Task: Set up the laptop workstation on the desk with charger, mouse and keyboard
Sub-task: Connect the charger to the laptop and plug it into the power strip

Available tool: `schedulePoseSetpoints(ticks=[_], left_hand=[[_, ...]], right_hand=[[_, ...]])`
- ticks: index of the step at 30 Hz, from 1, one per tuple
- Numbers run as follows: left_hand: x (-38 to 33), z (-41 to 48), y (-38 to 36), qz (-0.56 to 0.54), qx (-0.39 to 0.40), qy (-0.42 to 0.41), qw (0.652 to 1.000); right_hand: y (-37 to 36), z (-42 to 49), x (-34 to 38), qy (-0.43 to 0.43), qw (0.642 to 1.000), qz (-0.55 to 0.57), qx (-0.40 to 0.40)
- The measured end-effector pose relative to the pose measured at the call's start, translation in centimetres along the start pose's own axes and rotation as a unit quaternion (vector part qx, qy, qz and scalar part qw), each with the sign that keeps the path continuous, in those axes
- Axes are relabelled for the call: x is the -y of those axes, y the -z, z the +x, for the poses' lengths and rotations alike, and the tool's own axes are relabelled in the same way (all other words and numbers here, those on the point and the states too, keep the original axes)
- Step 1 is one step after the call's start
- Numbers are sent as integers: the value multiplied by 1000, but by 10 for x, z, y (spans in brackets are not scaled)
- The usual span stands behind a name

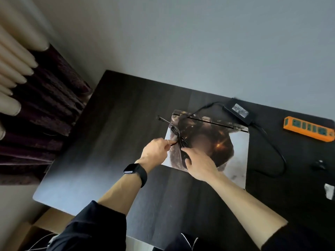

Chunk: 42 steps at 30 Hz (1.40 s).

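Observation:
A closed laptop [226, 142] with a dark picture on its lid lies on the dark desk [112, 142]. Above its near left corner my left hand [155, 151] pinches a thin black cable. That cable belongs to a coiled bundle [179, 140]. My right hand [199, 165] grips a small dark object, probably a mouse [185, 156], just below the bundle. The cable's free end [161, 118] lies on the desk left of the laptop. The charger brick [239, 111] sits behind the laptop, and its cord [279, 154] loops along the right side.
An orange power strip [308, 128] lies at the desk's far right. A small dark item [319, 164] and a white item [329, 191] sit near the right edge. Dark curtains [45, 105] hang at the left. Cardboard boxes [41, 225] stand on the floor below the desk's left corner.

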<state>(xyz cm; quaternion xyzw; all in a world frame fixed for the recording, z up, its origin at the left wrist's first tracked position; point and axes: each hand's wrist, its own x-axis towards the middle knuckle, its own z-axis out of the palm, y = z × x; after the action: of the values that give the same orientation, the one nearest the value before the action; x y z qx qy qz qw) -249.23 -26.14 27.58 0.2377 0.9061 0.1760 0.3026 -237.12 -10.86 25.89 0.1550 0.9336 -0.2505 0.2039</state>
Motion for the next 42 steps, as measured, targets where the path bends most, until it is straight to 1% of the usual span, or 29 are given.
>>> schedulePoseSetpoints(ticks=[1,2,4,6,8,10,11,12,14,15,17,18,20,21,23,25,28,30,33,35,39,41,42], left_hand=[[-3,6,2,24,-9,-19,999],[-7,13,5,47,-20,-37,998],[-12,27,14,77,-50,-57,994],[-13,37,25,75,-91,-57,991],[-11,49,39,39,-111,-31,993],[-8,64,55,-31,-118,13,992],[-7,72,61,-103,-120,39,987],[-8,80,66,-207,-122,69,968],[-18,94,69,-413,-116,124,895],[-24,100,66,-475,-114,139,861],[-38,115,53,-510,-113,138,841],[-46,122,46,-517,-109,131,839],[-65,139,31,-537,-89,119,830],[-74,147,24,-541,-75,114,830],[-91,163,9,-530,-48,106,840],[-107,178,-10,-525,-36,104,844],[-128,196,-36,-528,-5,108,842],[-138,206,-49,-511,13,98,854],[-144,221,-59,-494,7,94,865],[-143,227,-59,-471,-1,98,877],[-137,237,-57,-318,-12,101,943],[-130,242,-52,-192,-29,82,977],[-125,243,-49,-121,-35,71,989]], right_hand=[[2,6,-1,-5,999,3,33],[6,14,-1,-6,999,3,45],[14,34,-2,-7,999,1,38],[21,63,-4,-9,999,4,36],[33,96,-4,-21,998,37,52],[51,130,-5,-47,990,125,45],[58,143,-9,-49,985,164,39],[63,149,-13,-51,978,200,38],[68,150,-19,-69,954,290,32],[68,142,-21,-85,929,358,26],[66,120,-29,-109,864,492,18],[66,111,-37,-114,846,521,4],[67,99,-58,-113,835,538,-32],[69,97,-69,-108,837,534,-56],[75,96,-90,-98,868,474,-111],[79,97,-112,-93,889,425,-139],[79,100,-142,-78,900,399,-157],[76,106,-159,-78,908,372,-178],[70,122,-182,-72,907,356,-213],[67,131,-188,-65,917,320,-228],[69,147,-191,-59,946,232,-219],[75,155,-194,-68,954,212,-202],[78,158,-196,-71,959,201,-186]])
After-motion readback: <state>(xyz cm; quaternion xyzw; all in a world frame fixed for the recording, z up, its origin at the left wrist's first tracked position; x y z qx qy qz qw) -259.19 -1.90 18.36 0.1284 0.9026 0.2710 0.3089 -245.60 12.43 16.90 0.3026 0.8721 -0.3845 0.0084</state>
